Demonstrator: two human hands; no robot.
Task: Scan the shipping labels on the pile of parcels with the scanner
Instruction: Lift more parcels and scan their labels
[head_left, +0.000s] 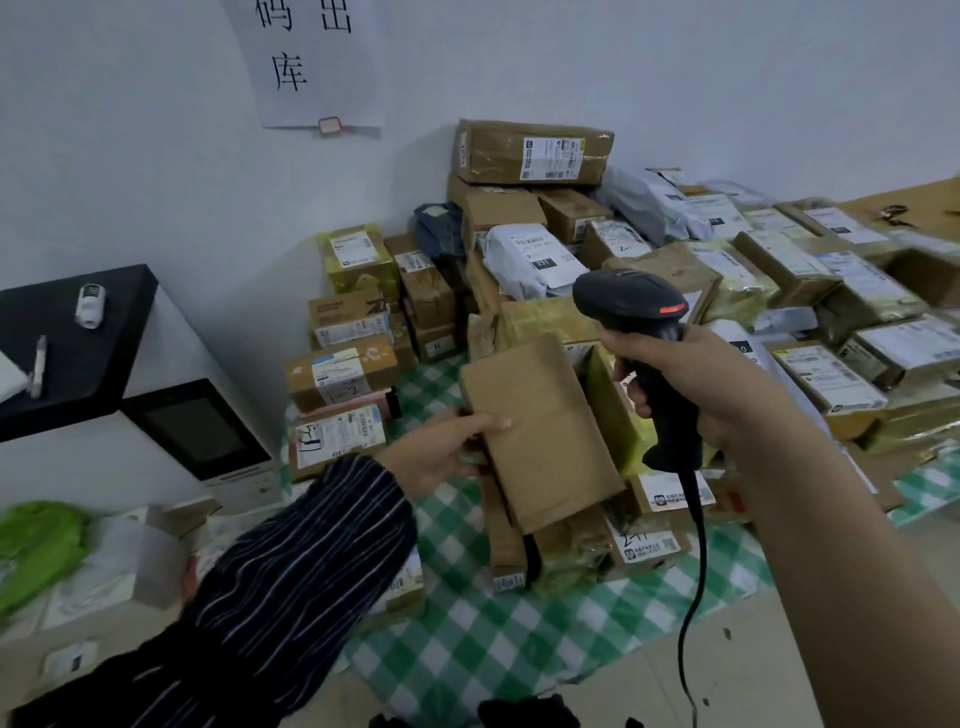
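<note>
- Firmly, the right hand (696, 384) had its grip wrapped round the handle of the black barcode scanner (634, 301). The fingers curled at the front, where a trigger would likely sit, so it could be fired without shifting.
- The scanner's head was raised above the pile and pointed forward and left, over the held parcel rather than down at it. Its cable (696, 545) hung toward the floor in front of the near parcels.
- The left hand (441, 452) had its grip clamped on the near-left edge of a flat brown parcel (540, 431), thumb on top, holding it tilted above the pile.
- That parcel's upper face showed no shipping label, so the label was probably on the hidden side. Holding it by one edge would, I judge, let it be turned over for the scanner.
- The pile of parcels (779, 270) lay on a green checked cloth (467, 649) on the floor against the wall. Most had white labels facing up, presumably to be read from above.
- A long carton (488, 150) sat on top at the back, its label (553, 158) turned toward the camera.
</note>
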